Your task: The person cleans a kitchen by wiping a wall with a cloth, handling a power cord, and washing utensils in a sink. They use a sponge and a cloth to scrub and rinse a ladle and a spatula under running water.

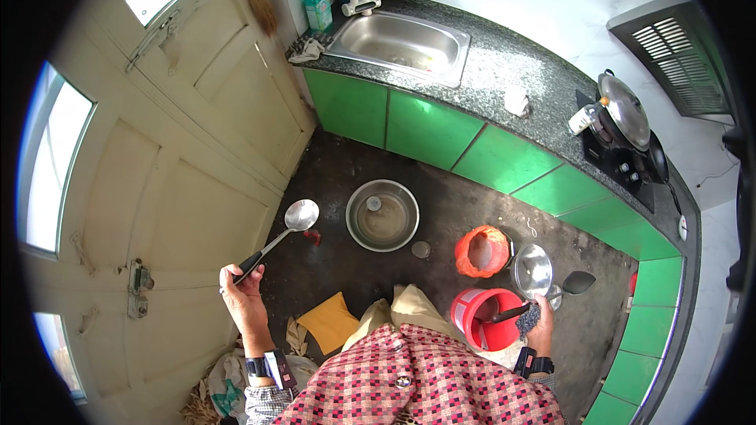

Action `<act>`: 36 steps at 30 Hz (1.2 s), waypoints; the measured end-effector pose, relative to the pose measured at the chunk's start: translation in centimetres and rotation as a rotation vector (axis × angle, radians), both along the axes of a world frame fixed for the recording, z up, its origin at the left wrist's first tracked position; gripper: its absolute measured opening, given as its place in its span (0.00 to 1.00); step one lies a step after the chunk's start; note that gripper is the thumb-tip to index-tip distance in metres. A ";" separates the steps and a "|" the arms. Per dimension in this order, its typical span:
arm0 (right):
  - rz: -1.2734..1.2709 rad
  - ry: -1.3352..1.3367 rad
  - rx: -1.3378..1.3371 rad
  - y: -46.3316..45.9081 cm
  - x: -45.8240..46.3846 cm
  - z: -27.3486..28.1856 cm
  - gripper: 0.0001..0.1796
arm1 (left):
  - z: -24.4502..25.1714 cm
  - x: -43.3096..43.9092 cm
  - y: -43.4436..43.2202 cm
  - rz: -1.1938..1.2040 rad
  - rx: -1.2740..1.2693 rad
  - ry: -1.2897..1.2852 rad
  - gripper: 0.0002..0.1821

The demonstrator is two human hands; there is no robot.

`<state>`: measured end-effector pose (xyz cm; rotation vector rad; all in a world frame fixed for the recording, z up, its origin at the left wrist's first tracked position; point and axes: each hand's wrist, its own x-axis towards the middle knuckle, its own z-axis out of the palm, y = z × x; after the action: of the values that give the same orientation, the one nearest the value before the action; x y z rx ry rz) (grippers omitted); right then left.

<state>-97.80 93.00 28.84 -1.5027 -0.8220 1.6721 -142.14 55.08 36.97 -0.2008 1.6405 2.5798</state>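
My left hand [244, 298] grips the black handle of a metal ladle [302, 215], whose bowl is raised over the dark floor. At the right, my right hand [540, 321] holds a grey mesh scrubber [528, 320] beside a red bucket [466, 313]. A black-handled utensil touches that hand and reaches into the bucket; other utensils stand in it. Near my right fingers are a steel bowl [533, 268] and a dark spatula [579, 283]. A round metal basin [352, 212] with some liquid and a small cup inside sits on the floor ahead of me.
A container lined with an orange bag [499, 254] and a small clear cup [420, 249] stand on the floor. A yellow cloth or pad [331, 321] lies by my legs. Green cabinets [434, 121] carry a granite counter with a sink [458, 65] and a stove [614, 171]. Doors [189, 218] are on the left.
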 end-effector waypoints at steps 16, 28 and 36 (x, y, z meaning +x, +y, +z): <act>0.050 0.096 0.047 15.5 -13.9 -2.3 0.12 | 1.2 -9.3 12.4 0.072 -0.111 -0.016 0.15; -0.009 0.053 0.010 16.0 -10.1 -3.1 0.13 | 1.5 -12.9 18.3 -0.055 -0.117 -0.015 0.17; -0.030 0.023 0.045 16.5 -11.1 -2.4 0.15 | -0.1 -14.3 18.0 -0.083 -0.152 -0.012 0.17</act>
<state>-108.94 109.54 26.43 -1.4557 -0.8151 1.6356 -156.42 73.06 36.85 -0.1531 1.8019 2.3908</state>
